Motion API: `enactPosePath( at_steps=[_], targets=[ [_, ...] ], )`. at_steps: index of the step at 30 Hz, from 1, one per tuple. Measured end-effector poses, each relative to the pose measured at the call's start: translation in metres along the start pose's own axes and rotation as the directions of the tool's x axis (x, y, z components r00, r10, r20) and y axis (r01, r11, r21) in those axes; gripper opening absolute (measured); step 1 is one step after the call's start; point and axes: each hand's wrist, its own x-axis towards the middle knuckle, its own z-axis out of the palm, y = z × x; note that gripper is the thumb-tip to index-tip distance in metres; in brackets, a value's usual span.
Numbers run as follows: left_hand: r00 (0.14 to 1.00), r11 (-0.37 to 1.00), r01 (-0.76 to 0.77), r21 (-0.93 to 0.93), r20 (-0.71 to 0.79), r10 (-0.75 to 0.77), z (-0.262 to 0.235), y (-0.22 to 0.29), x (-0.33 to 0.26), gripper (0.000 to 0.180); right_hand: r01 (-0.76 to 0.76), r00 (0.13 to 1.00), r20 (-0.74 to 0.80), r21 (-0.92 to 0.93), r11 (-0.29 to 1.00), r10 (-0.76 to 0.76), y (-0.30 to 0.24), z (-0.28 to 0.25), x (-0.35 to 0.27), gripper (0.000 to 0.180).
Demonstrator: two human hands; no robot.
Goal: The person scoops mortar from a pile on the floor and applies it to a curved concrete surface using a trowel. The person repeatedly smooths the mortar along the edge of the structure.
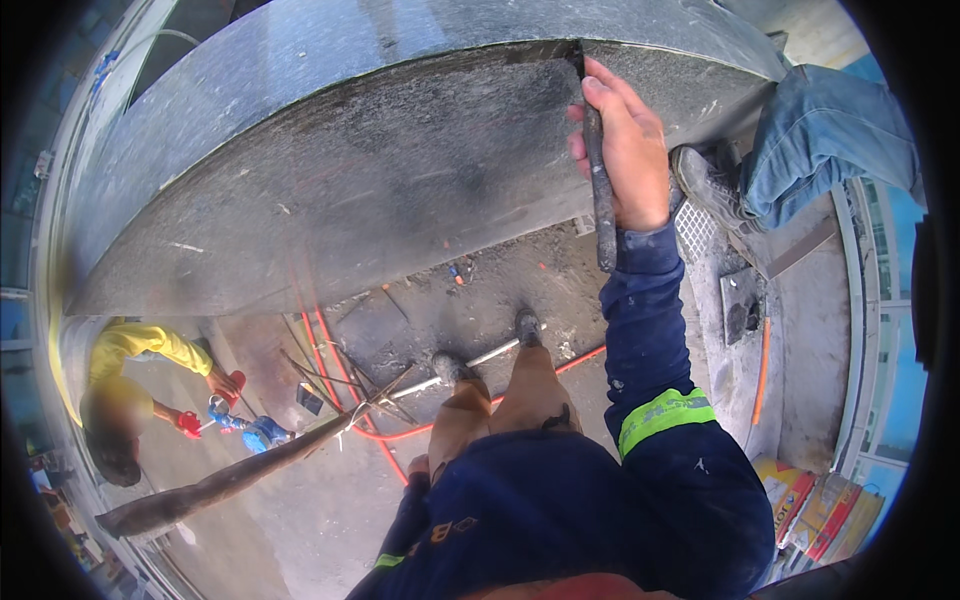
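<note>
My right hand (630, 150) is closed around a slim, dark, rod-like hand tool (604, 215), its thumb along the shaft. The tool's far tip meets the dark seam between a curved grey stone-like panel (380, 165) and the lighter curved band (430, 22) beyond it. Along the panel just left of the tip, the surface looks darker, as if damp or smeared. My left hand (418, 468) hangs low beside my thigh, mostly covered by my sleeve and body; its fingers do not show clearly.
Another person in a yellow sleeve (165, 343) grips a blue machine with red handles (235, 415) at lower left. A wooden pole (250, 470) slants across. Orange hose (385, 437) and white pipe (480, 358) cross the floor by my feet. A person's jeans-clad leg (835, 135) is at right.
</note>
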Motion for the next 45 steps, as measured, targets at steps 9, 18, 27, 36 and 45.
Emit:
enactPosePath(
  at_steps=[9, 18, 27, 36, 45],
  targets=[
    [0.999, 1.0, -0.005, 0.022, -0.035, 0.006, 0.004, -0.002, 0.007, 0.028, -0.057, 0.982, 0.176, -0.053, 0.997, 0.066, 0.004, 0.038, -0.022, 0.051],
    [0.998, 1.0, 0.002, 0.022, -0.059, -0.001, 0.013, -0.01, 0.012, 0.027, -0.074, 0.997, 0.017, 0.081, 0.994, 0.073, -0.001, 0.002, -0.003, 0.051],
    [0.999, 0.999, -0.032, -0.022, -0.031, 0.032, 0.01, 0.001, 0.024, 0.032, -0.062, 0.997, 0.046, 0.088, 0.994, 0.058, -0.009, 0.048, -0.025, 0.05],
    [0.997, 1.0, -0.02, 0.0, -0.072, 0.02, 0.014, 0.002, 0.028, 0.032, -0.18, 0.947, 0.292, 0.13, 0.975, 0.136, -0.012, 0.03, -0.045, 0.055],
    [0.998, 0.999, 0.051, 0.02, -0.024, -0.05, 0.022, 0.007, 0.013, 0.032, 0.203, 0.979, 0.022, -0.164, 0.965, -0.203, 0.018, 0.017, -0.029, 0.048]
  ],
)
